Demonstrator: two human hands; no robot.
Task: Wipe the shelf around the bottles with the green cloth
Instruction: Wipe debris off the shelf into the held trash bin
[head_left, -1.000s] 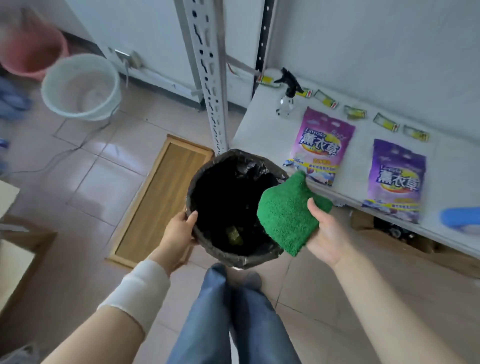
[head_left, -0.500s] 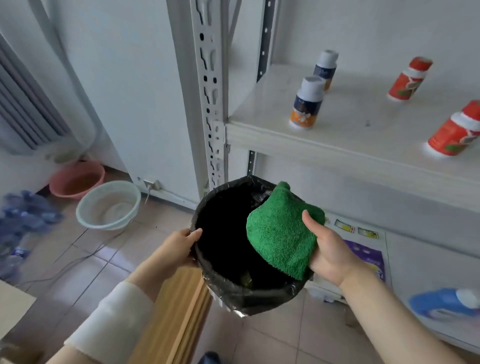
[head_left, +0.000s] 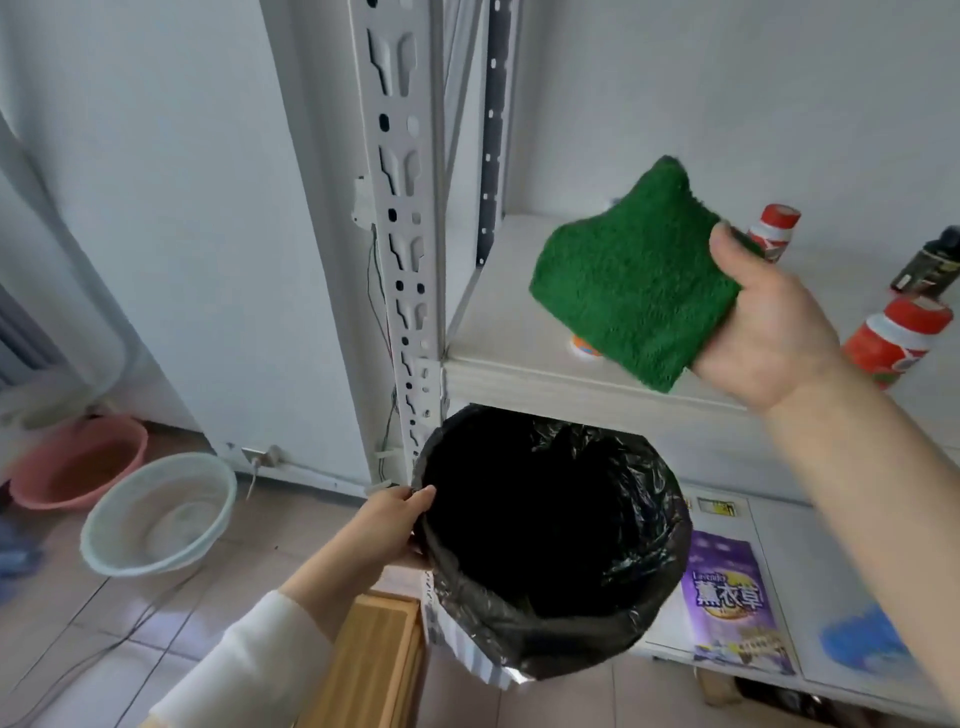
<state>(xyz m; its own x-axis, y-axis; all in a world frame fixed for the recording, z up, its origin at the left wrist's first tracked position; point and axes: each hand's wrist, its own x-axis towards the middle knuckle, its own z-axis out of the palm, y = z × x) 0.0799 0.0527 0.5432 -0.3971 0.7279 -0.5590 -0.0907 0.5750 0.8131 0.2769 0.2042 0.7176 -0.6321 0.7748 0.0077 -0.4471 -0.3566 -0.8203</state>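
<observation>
1. Above shelf (head_left: 498, 312), R hand (head_left: 769, 322) grips green cloth (head_left: 631, 275) (thumb on top), held off the surface.
2. L hand (head_left: 387, 530) holds bin (head_left: 550, 535) rim.
3. Red-capped bottles (head_left: 896, 340) stand behind cloth.

Your right grip (head_left: 769, 332) has carried the green cloth (head_left: 634, 280) up and away from the mouth of the bin (head_left: 519, 654), where you held it half a second ago. It now holds the cloth level with the shelf (head_left: 498, 291), in front of its front left part. The bin's black opening, half covered before, shows whole. The cloth now hides the two white-capped bottles; only the orange foot of one bottle (head_left: 586, 347) peeks out under its lower edge. Your thumb (head_left: 727, 252) now overlaps a red-capped bottle (head_left: 776, 226). Your view has tipped up since a second ago, when it looked down at the floor (head_left: 260, 545).
</observation>
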